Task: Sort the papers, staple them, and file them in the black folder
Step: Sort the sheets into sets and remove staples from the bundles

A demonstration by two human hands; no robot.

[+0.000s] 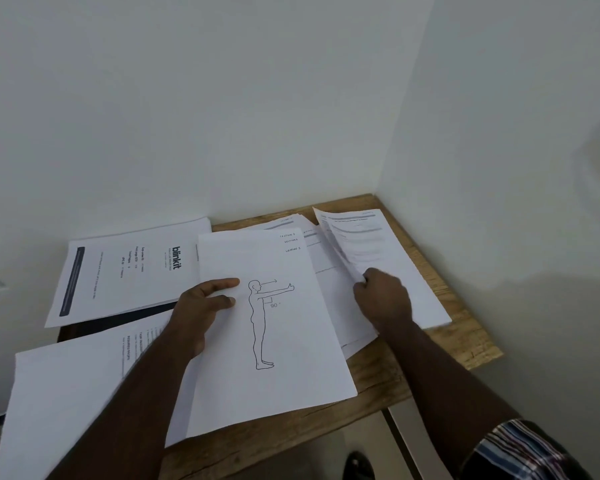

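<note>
Right grip point(378, 296) pinches a sheet point(378, 258) at the table's point(465, 323) far right corner; left grip point(205, 306) holds the figure drawing point(274, 341), just left.

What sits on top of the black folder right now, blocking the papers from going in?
The black folder shows only as a dark strip; whether it is the folder is a guess. The blinkit sheet covers its far side and a text sheet its near side. The left hand holds the figure drawing sheet beside it.
</note>
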